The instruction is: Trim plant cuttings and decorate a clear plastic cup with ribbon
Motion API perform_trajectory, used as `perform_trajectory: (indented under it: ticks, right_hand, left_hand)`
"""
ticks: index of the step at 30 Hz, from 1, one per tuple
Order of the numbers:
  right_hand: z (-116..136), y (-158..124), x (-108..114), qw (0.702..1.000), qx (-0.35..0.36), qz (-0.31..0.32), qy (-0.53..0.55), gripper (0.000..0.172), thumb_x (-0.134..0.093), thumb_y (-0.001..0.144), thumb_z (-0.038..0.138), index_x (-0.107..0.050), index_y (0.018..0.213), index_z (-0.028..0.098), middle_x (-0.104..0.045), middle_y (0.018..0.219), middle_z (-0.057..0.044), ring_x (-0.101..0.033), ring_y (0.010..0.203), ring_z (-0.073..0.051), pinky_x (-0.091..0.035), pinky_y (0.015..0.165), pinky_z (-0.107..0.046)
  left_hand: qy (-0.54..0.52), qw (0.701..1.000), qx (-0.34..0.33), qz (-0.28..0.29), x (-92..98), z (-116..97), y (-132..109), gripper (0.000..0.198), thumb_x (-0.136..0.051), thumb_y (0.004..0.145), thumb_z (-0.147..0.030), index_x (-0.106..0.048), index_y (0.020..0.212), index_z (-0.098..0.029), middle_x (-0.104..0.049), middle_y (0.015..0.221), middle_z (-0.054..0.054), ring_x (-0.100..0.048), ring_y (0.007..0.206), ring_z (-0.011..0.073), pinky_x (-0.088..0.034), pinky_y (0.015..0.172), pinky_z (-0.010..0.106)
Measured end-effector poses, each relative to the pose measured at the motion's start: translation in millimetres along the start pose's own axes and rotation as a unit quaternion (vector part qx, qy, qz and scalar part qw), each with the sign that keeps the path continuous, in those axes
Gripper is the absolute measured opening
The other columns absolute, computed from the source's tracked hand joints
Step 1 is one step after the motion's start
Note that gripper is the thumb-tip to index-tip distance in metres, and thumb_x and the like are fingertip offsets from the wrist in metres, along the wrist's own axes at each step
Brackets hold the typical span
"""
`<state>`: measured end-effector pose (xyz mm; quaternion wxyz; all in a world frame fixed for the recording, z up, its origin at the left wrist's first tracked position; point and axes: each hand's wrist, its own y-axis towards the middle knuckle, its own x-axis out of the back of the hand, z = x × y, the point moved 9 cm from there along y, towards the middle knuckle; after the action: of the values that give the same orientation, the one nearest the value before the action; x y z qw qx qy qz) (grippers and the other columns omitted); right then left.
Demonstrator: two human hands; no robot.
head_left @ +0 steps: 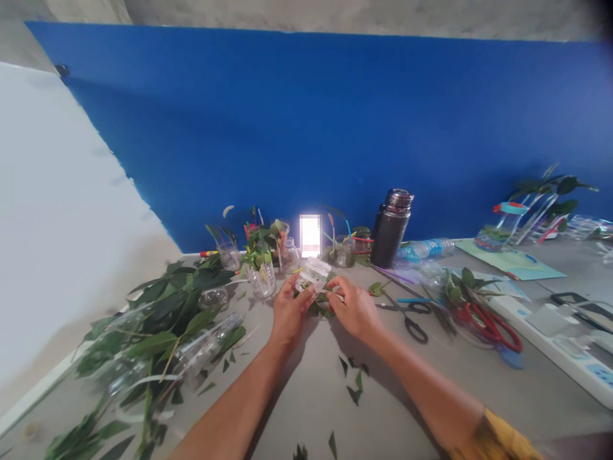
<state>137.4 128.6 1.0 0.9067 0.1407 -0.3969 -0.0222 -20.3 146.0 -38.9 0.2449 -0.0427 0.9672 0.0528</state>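
yellow sleeve [507, 438], left fingers [302, 299] and right fingers [341, 285] on clear plastic [313, 273]

One head-worn camera looks forward and down over the table [306, 390], hands [290, 312] fairly near, facing the far blue panel [287, 128].

The place looked like a makeshift craft corner: a grey tabletop [306, 390] stood against a blue panel [287, 128], with bare, concrete-looking wall [335, 14] above it. Heaped leafy cuttings [177, 294], scattered leaf snippets [359, 381] and clear containers [261, 282] holding sprigs spoke of handwork with plants, as did black-handled scissors [401, 309] and red-handled scissors [480, 314]. A power strip [565, 354] and a dark flask [389, 233] suggested an everyday workstation.
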Motion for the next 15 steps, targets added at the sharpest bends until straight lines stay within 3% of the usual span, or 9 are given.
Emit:
perform_trajectory:
  ticks: [4,9,15]
  right_hand:
    - [-0.6,0.5,2.2,0.999,-0.014,0.007,0.047,0.015,-0.055,0.094,0.032,-0.070,0.093,0.027,-0.072,0.067,0.002,-0.063,0.063,-0.019,-0.035,0.064,-0.028]
    - [-0.6,1.5,2.3,0.995,-0.010,0.023,0.100,0.029,-0.052,0.095,0.034,-0.064,0.071,0.025,-0.064,0.055,0.004,-0.059,0.059,-0.017,-0.034,0.060,-0.026]
    - [-4.5,2.9,6.2,0.998,-0.022,0.004,0.061,0.022,-0.057,0.094,0.037,-0.072,0.083,0.027,-0.063,0.055,0.004,-0.060,0.060,-0.017,-0.034,0.060,-0.026]
  left_hand:
    - [-0.030,0.999,0.043,-0.004,1.7,1.2,2.0,0.048,-0.090,0.063,-0.028,-0.071,0.107,-0.024,-0.073,0.122,0.008,-0.073,0.102,0.0235,-0.060,0.088,0.037]
    - [-0.034,0.997,0.068,-0.002,3.9,-0.8,1.8,0.044,-0.089,0.066,-0.028,-0.072,0.106,-0.024,-0.075,0.118,0.005,-0.072,0.091,0.0170,-0.061,0.084,0.033]
    - [-0.077,0.992,0.090,0.031,-7.1,-4.4,-0.8,0.041,-0.090,0.064,-0.023,-0.074,0.101,-0.019,-0.078,0.104,0.004,-0.072,0.084,0.0152,-0.060,0.082,0.029]
